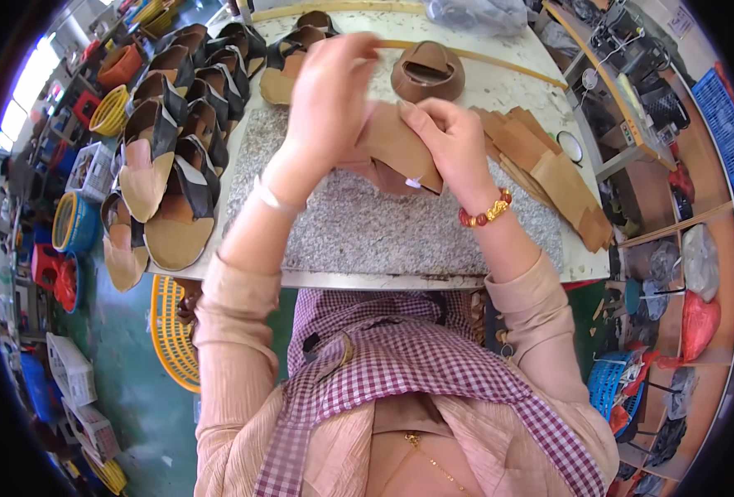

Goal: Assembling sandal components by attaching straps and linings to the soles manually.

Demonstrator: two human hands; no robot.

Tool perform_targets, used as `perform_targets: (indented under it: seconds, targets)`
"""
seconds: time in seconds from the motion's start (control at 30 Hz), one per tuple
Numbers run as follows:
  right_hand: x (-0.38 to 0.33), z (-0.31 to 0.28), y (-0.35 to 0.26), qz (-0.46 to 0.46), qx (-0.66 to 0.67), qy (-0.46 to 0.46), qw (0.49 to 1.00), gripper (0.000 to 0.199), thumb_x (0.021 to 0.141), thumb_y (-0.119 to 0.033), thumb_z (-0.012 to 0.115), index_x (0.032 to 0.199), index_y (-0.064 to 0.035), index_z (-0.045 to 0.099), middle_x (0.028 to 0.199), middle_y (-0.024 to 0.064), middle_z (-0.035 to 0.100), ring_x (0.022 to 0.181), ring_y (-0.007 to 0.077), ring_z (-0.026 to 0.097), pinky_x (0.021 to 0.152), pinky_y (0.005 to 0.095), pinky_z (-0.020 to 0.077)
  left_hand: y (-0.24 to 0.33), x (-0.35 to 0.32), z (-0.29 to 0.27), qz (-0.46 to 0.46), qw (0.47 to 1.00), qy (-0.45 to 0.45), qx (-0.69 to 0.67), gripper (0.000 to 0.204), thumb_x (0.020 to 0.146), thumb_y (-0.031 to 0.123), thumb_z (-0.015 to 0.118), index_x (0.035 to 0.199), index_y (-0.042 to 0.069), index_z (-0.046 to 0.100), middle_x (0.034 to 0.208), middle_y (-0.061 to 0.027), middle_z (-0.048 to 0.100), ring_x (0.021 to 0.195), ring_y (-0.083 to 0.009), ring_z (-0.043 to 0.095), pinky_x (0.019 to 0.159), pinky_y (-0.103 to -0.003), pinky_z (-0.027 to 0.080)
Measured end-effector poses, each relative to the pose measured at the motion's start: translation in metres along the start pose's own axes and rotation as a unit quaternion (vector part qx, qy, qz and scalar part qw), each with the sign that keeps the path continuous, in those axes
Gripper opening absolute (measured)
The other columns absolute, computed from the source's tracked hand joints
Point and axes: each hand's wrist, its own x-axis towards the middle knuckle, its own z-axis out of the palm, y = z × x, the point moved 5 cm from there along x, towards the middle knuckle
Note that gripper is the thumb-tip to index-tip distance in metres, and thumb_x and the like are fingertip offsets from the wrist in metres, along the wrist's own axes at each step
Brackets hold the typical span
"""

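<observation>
Above the grey stone slab (334, 224) on the bench, a tan and brown leather shoe upper (400, 149) is held up, with a small white tag at its lower edge. My right hand (452, 141) grips the upper's right side, its thumb pressed on the tan face. My left hand (329, 103) is raised at the upper's left side. Its fingers are smeared by motion, and whether they touch the upper is unclear. Just beyond the hands stands a brown pot-like container (427, 73) with a slotted opening.
Rows of black and tan shoe uppers (179, 232) line the bench's left side. Stacked tan leather pieces (541, 166) lie at right, beside a small round white-rimmed item (570, 147). A yellow basket (172, 331) is below the bench at left; shelving (690, 273) stands at right.
</observation>
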Motion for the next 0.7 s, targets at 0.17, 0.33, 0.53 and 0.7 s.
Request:
perform_targets:
  seconds: [0.17,0.33,0.53,0.7]
  targets:
    - [0.001,-0.002,0.046,0.123,0.310,0.177,0.926,0.029,0.100,-0.029,0.062,0.090,-0.0012,0.065,0.078,0.0036,0.066,0.064,0.0085,0.058,0.058,0.0208,0.0456,0.007,-0.087,0.004,-0.347,0.904,0.045,-0.246,0.033,0.087,0.007,0.070,0.116,-0.001,0.055,0.095,-0.0101,0.062,0.084,-0.0176,0.061,0.075,-0.029,0.052]
    - [-0.013,0.027,0.036,0.136,0.436,0.194,0.868,0.032,0.100,-0.032,0.063,0.090,-0.0012,0.064,0.080,0.0044,0.066,0.065,0.0086,0.058,0.058,0.0190,0.0448,0.034,-0.103,0.045,-0.395,0.856,0.022,-0.332,0.039,0.085,0.007,0.075,0.118,-0.001,0.055,0.092,-0.0046,0.061,0.083,-0.0088,0.058,0.074,-0.020,0.049]
    - [-0.018,0.014,0.030,0.083,0.355,0.232,0.902,0.024,0.096,-0.025,0.067,0.090,-0.0023,0.064,0.081,0.0056,0.066,0.066,0.0108,0.058,0.063,0.0229,0.0475,0.033,-0.109,0.050,-0.423,0.748,0.081,-0.504,0.029,0.089,0.004,0.070,0.115,-0.001,0.057,0.094,-0.0033,0.062,0.080,-0.0063,0.055,0.070,-0.018,0.047]
    - [-0.025,-0.011,0.002,-0.104,0.034,0.247,0.963,0.016,0.088,-0.015,0.072,0.092,-0.0029,0.064,0.083,0.0062,0.067,0.067,0.0146,0.059,0.067,0.0278,0.0495,0.028,-0.117,0.049,-0.444,0.743,0.065,-0.497,0.018,0.092,0.003,0.066,0.108,-0.001,0.061,0.092,-0.0026,0.062,0.077,-0.0057,0.053,0.067,-0.017,0.044]
